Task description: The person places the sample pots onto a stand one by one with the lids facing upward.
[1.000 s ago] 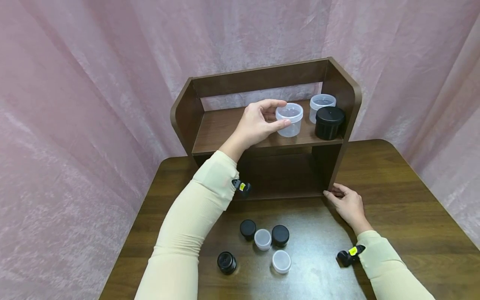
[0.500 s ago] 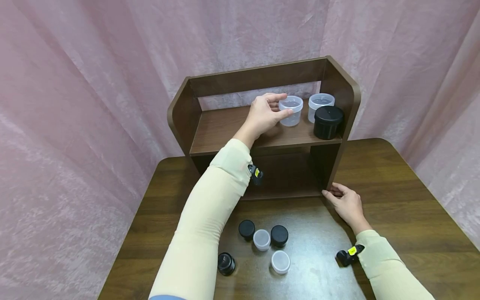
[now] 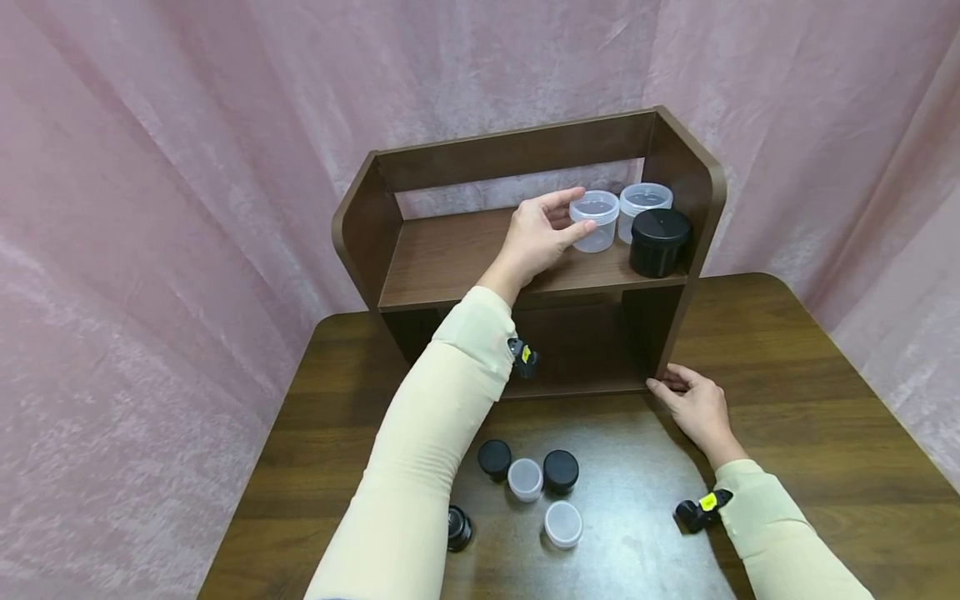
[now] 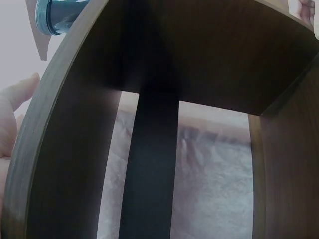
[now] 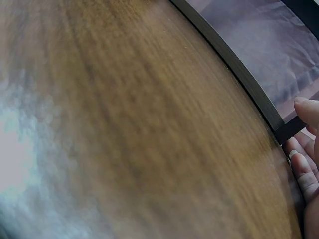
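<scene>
My left hand (image 3: 538,237) holds a clear plastic jar (image 3: 596,225) between thumb and fingers, upright over the upper board of a brown wooden shelf (image 3: 465,250). Just right of it stand another clear jar (image 3: 645,196) and, in front of that, a black lidded jar (image 3: 660,242). Low down, my right hand (image 3: 693,408) grips the front bottom corner of the shelf's right side panel. In the right wrist view, the thumb (image 5: 306,110) and the fingers lie on either side of the dark panel edge (image 5: 291,130).
On the table (image 3: 795,400) before the shelf are small jars: a black one (image 3: 495,458), another black one (image 3: 561,471), a white-lidded one (image 3: 525,479), a second white-lidded one (image 3: 562,523), and a black one (image 3: 459,527) partly behind the left sleeve. A pink curtain (image 3: 225,167) hangs behind.
My left hand has moved the clear jar back and to the right on the upper shelf, close beside the other clear jar. The right hand has stayed at the panel corner.
</scene>
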Available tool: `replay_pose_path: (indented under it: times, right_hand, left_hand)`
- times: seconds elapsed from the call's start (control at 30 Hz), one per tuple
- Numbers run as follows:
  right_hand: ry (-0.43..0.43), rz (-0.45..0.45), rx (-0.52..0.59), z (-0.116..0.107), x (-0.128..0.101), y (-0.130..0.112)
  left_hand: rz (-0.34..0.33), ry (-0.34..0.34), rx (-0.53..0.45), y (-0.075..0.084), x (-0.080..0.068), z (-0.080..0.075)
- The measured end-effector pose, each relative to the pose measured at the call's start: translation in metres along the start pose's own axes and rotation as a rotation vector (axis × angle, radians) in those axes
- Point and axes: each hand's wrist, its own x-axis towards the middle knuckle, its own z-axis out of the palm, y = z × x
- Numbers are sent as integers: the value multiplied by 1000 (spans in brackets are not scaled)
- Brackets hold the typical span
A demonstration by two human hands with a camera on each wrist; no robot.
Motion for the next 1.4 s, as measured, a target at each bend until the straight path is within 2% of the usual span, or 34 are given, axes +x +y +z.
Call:
replay_pose_path:
  times: [0.3,0.63,1.4]
  right_hand:
    - [-16,15,-2,-3,-3,-1]
    - [-7,12,5,-3,-4,2]
    - [-5,6,2,-5,-4,4]
  left_hand:
    - [-19,-27,-12,-1,-1,3]
    - [-8,-42,1,-1,-3,5]
    - [11,-43,10,3,-3,7]
